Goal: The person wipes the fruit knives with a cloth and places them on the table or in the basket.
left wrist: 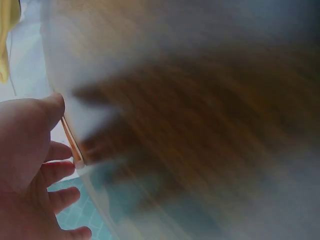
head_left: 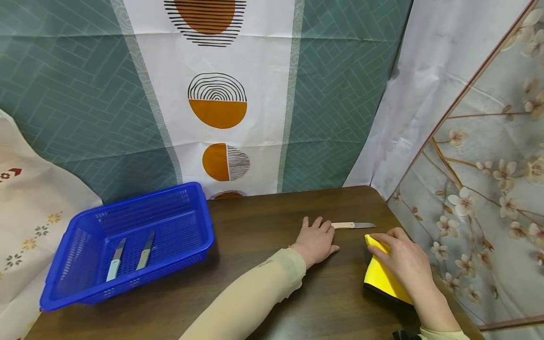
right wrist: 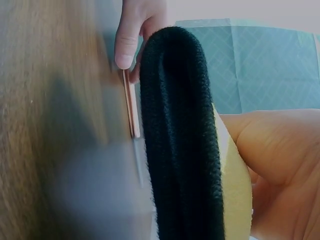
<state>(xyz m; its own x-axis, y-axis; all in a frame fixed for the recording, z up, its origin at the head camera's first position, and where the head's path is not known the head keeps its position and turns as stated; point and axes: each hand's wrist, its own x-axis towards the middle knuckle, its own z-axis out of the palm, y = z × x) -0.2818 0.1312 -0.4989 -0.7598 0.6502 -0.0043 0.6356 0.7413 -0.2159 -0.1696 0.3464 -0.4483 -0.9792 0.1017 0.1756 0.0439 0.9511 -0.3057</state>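
Note:
A small paring knife with a pale handle lies on the table, its blade pointing right in the head view. My left hand reaches over the tabletop with fingers spread, its fingertips right at the handle's end. In the right wrist view, the left fingers overlap that end of the handle. My right hand pinches a folded yellow cloth with black edging, to the right of the blade. Dark, fuzzy edging fills the middle of the right wrist view.
At the left stands a blue plastic basket with perforated walls. Inside lie a knife with a light blue handle and one with a pale green handle. Patterned cloth curtains hang behind and beside the brown wooden table.

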